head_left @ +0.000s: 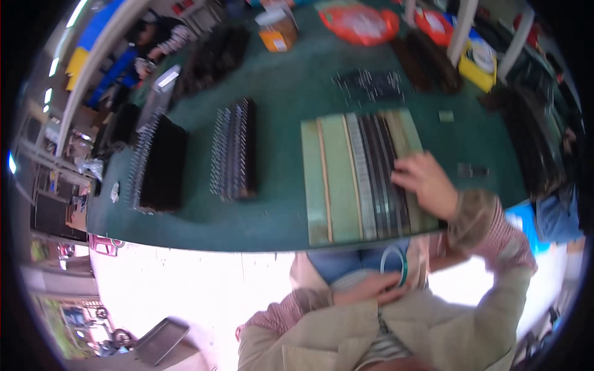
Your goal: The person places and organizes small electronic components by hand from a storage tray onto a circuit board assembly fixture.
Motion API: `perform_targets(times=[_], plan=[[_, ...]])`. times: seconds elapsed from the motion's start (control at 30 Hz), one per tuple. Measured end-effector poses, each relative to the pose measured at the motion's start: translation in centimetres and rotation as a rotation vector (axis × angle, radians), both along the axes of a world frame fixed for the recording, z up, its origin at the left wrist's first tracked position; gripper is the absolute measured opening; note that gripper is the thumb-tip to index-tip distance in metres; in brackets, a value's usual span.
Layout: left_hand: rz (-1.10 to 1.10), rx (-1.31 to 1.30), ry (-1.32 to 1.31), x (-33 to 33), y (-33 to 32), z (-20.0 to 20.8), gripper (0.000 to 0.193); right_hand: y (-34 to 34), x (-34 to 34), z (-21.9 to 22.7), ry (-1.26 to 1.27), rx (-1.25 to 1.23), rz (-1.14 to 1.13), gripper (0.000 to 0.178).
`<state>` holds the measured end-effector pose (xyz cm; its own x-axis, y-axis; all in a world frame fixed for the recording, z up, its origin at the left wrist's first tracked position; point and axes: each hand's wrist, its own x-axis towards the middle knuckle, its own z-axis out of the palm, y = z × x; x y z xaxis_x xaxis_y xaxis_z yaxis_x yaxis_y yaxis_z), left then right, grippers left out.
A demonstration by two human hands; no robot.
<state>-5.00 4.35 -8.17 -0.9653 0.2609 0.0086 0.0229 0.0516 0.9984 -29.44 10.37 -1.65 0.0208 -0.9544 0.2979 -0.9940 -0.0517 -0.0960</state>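
A pale green board [337, 179] with thin tan strips lies at the table's near edge. Several long dark strips [374, 185] rest side by side on its right part, next to a light grey, ruler-like strip [362, 198]. My right hand [427, 182] reaches over the board's right side, fingers apart, with the fingertips touching the rightmost dark strips; its thumb is hidden. Below the table edge, close to my body, my left hand [371, 287] is slightly blurred. Its fingers close at the lower end of a thin white and green loop [383, 256].
Left of the board stand two dark blocks of stacked strips with pin-like ends, one nearer [234, 151] and one farther left [162, 164]. Dark bundles [532, 139], a lidded jar [276, 29], red plastic bags [360, 25] and scattered dark pieces [371, 85] lie around. Another person [164, 43] works far left.
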Motion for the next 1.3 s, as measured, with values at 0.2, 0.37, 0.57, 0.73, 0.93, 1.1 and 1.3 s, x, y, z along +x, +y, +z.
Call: perform_targets(times=[0.2,0.37,0.57,0.73,0.93,1.1,1.3], plan=[[0.049,0.070,0.032,-0.5,-0.3,-0.3,0.028,0.3,1.4,-2.4,0.110,0.035,-0.051,0.050],[0.015,0.069,0.002,-0.5,-0.2,-0.4,0.029,1.2,1.2,-1.9,-0.090,0.060,-0.071,0.049],[0.044,0.045,0.105,-0.2,0.0,-0.5,0.029,1.8,2.2,-1.8,-0.075,0.034,-0.021,0.049],[0.055,0.072,0.082,0.1,0.1,-0.5,0.029,2.0,2.3,-1.1,-0.098,0.002,-0.027,0.050],[0.073,0.040,0.061,0.0,0.4,-0.4,0.028,2.8,2.4,-1.5,-0.019,0.004,-0.039,0.043],[0.077,0.037,0.076,-0.3,0.3,-0.7,0.026,3.4,4.4,-2.8,0.130,0.117,-0.031,0.062],[0.080,0.049,0.056,0.0,0.5,-0.6,0.026,3.8,3.8,-2.5,0.012,0.114,0.010,0.073]])
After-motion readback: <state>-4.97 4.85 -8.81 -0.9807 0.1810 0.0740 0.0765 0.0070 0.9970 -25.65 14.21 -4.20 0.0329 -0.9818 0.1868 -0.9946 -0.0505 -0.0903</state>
